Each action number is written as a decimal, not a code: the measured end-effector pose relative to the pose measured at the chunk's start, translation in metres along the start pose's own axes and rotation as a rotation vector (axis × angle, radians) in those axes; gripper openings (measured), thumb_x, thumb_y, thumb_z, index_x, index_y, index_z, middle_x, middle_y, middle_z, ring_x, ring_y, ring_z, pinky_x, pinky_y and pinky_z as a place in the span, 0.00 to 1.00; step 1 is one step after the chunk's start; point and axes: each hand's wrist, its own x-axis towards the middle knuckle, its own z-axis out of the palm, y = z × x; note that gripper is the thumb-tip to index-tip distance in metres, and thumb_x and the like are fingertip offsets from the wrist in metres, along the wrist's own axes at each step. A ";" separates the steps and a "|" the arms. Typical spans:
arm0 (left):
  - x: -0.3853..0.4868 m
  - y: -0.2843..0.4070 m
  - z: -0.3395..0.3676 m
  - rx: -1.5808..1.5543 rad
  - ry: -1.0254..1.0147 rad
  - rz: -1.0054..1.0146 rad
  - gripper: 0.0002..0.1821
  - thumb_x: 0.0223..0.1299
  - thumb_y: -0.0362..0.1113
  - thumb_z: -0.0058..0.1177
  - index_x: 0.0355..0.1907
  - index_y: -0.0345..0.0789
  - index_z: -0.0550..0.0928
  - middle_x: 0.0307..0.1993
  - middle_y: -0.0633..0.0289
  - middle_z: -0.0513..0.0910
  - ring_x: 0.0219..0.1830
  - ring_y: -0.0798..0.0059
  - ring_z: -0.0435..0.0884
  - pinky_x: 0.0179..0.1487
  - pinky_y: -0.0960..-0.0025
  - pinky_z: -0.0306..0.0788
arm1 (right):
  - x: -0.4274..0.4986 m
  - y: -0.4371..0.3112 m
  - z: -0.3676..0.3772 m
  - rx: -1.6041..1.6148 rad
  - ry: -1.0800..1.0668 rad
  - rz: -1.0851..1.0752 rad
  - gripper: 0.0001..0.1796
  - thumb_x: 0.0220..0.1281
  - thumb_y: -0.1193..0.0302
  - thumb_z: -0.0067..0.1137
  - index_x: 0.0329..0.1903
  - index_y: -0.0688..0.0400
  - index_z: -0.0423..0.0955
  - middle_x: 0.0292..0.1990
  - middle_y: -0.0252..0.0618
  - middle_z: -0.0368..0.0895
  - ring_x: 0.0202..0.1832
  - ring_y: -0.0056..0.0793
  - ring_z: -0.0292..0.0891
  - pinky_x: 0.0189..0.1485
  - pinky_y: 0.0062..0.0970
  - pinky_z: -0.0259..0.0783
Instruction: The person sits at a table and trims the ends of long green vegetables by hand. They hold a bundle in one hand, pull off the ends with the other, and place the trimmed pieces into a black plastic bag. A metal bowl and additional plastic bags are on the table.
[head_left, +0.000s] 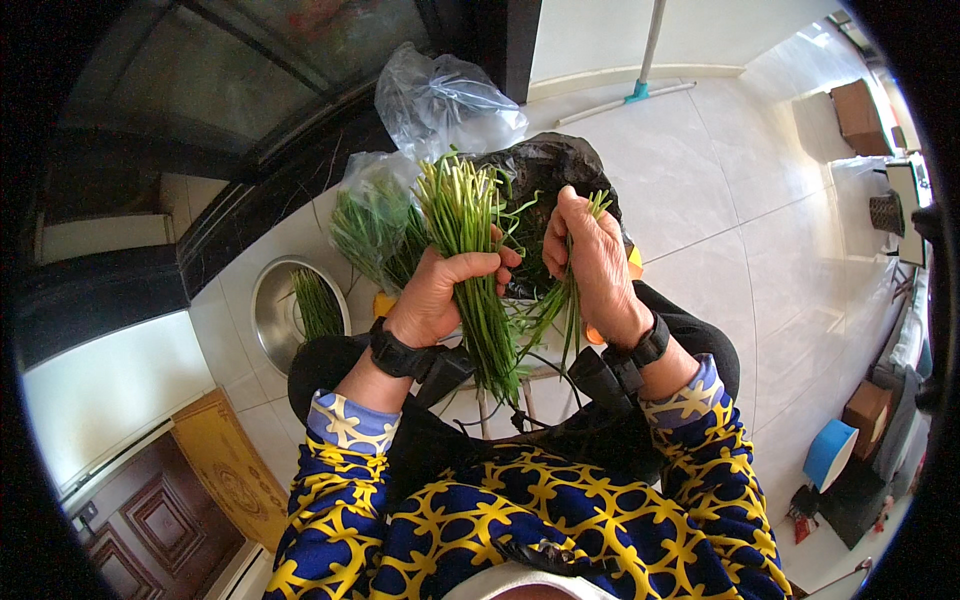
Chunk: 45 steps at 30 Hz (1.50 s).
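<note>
My left hand (450, 289) is closed around a thick bundle of long green stems (480, 315), their pale cut ends pointing away from me. To its right, my right hand (589, 262) grips a few thinner green stalks (571, 315) whose tips hang towards my lap. Behind the hands lies an open black plastic bag (577, 161) with more greens in it. A clear plastic bag of greens (367, 225) rests left of the bundle. Farther left, a round metal basin (270, 330) holds another bunch of greens (316, 304).
A crumpled clear plastic bag (442, 105) lies by the dark door frame. A floor squeegee or mop (637, 94) stands against the far wall. Cardboard boxes (862, 116) and a blue container (829, 454) are at the right. A yellow patterned mat (232, 472) lies lower left.
</note>
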 end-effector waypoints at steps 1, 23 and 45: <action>0.000 0.000 0.000 -0.003 -0.003 0.003 0.17 0.47 0.29 0.52 0.44 0.34 0.73 0.33 0.57 0.79 0.30 0.73 0.77 0.37 0.71 0.72 | 0.001 0.001 0.000 0.041 0.001 -0.013 0.21 0.65 0.55 0.40 0.22 0.56 0.60 0.15 0.28 0.61 0.16 0.16 0.56 0.18 0.19 0.56; -0.002 0.000 0.001 0.096 -0.066 -0.012 0.17 0.44 0.29 0.53 0.41 0.31 0.75 0.32 0.58 0.79 0.31 0.72 0.76 0.36 0.72 0.70 | -0.002 -0.006 0.008 -0.148 -0.167 -0.089 0.11 0.55 0.78 0.49 0.18 0.67 0.71 0.16 0.34 0.73 0.17 0.18 0.70 0.18 0.19 0.67; -0.005 0.005 0.001 0.159 -0.067 -0.029 0.15 0.42 0.28 0.53 0.38 0.32 0.74 0.30 0.57 0.78 0.29 0.71 0.76 0.35 0.72 0.71 | -0.001 -0.002 0.005 -0.252 -0.114 -0.089 0.05 0.55 0.76 0.55 0.33 0.65 0.76 0.23 0.25 0.74 0.26 0.09 0.65 0.28 0.13 0.64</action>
